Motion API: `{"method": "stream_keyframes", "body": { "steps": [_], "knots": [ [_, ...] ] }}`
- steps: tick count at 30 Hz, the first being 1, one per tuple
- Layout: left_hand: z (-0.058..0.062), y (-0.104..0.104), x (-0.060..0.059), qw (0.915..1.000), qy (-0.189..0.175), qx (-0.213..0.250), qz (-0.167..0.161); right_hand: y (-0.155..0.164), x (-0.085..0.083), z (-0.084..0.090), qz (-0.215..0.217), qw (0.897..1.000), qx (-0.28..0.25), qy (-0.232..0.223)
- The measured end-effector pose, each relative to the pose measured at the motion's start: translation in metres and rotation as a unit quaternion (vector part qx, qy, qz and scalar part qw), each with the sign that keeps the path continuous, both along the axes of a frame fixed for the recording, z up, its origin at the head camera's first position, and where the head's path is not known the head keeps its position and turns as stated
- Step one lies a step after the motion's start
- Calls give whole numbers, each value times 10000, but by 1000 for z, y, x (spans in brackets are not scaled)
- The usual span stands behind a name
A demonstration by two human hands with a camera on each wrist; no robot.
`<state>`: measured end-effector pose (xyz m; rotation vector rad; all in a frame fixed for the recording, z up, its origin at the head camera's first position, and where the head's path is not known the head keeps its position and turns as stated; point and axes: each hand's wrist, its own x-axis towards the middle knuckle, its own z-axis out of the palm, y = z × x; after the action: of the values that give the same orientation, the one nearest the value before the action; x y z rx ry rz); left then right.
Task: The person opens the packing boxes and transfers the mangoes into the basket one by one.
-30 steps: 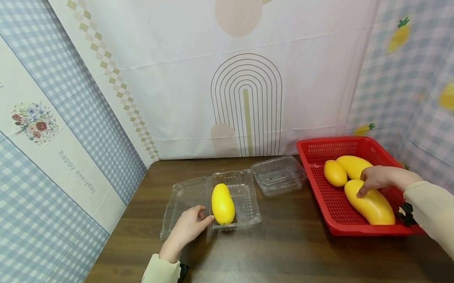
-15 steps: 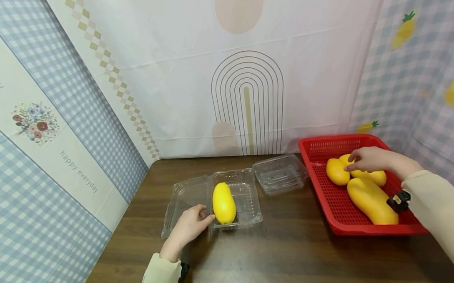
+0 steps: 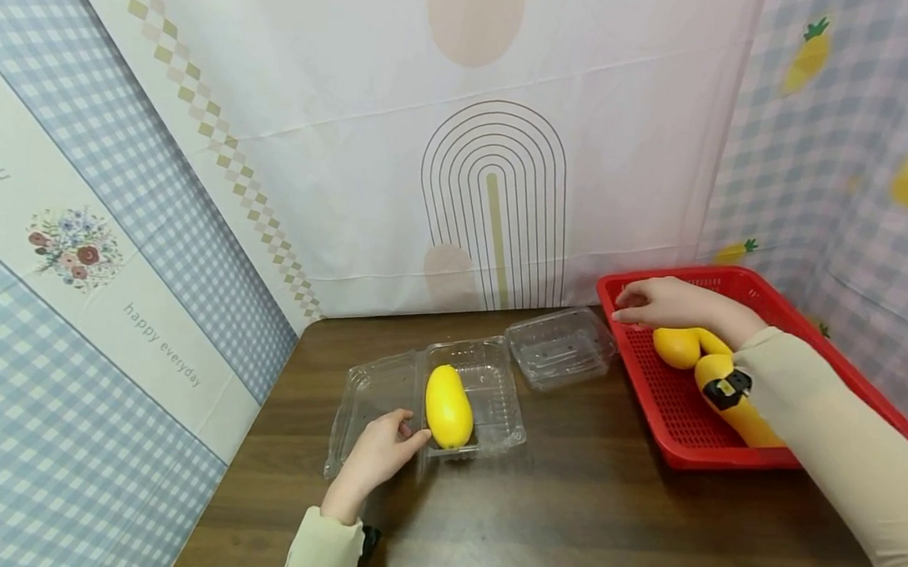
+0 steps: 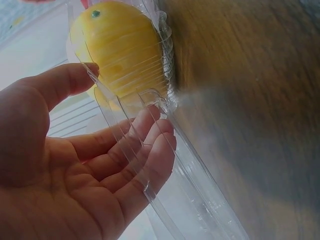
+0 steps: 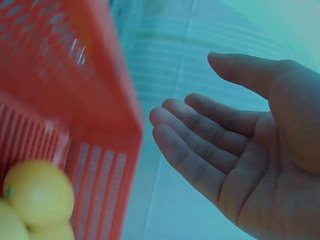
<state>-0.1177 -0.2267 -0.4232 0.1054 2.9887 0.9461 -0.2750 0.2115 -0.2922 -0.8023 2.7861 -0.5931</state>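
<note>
An open clear plastic clamshell box (image 3: pixel 488 393) lies on the brown table (image 3: pixel 566 504) with a yellow mango (image 3: pixel 448 405) in its right half. My left hand (image 3: pixel 376 456) rests at the box's front edge, fingers around the thin plastic rim (image 4: pixel 150 150) next to the mango (image 4: pixel 120 50). My right hand (image 3: pixel 659 303) hovers flat over the far left corner of the red basket (image 3: pixel 667 408), fingers straight and holding nothing (image 5: pixel 225 145). Yellow mangoes (image 3: pixel 677 345) lie in the basket beneath the right forearm.
A second clear plastic box (image 3: pixel 560 347) sits shut-side down between the open box and the basket. Patterned cloth walls close in the table at the back, left and right. Bare wood lies along the front of the table.
My right hand has left the mangoes and moved left and away to the basket's far left corner, empty. The left hand and the boxed mango have stayed put.
</note>
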Motion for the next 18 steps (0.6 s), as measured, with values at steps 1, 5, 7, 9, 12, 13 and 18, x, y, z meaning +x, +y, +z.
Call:
{"method": "stream_keyframes", "body": {
  "steps": [1, 5, 7, 9, 12, 13, 18],
  "knots": [
    [0, 0, 0, 10000, -1, -1, -8, -7, 0, 0, 57, 10000, -33, 48],
    [1, -1, 1, 10000, -15, 23, -23, -34, 2, 0, 244, 9994, -246, 50],
    [1, -2, 2, 10000, -26, 10, -17, -46, 2, -1, 319, 9989, -348, 7],
    [0, -3, 3, 10000, -41, 8, -13, -59, 1, -3, 363, 9983, -440, -77],
    [0, -4, 4, 10000, -52, 12, -13, -77, 0, -8, 447, 9978, -478, -117],
    [0, -5, 5, 10000, -53, 24, -20, -82, 0, -10, 492, 9976, -479, -122],
    [0, -6, 5, 10000, -12, 5, -73, -108, 3, -18, 647, 9967, -477, -130]
  ]
}}
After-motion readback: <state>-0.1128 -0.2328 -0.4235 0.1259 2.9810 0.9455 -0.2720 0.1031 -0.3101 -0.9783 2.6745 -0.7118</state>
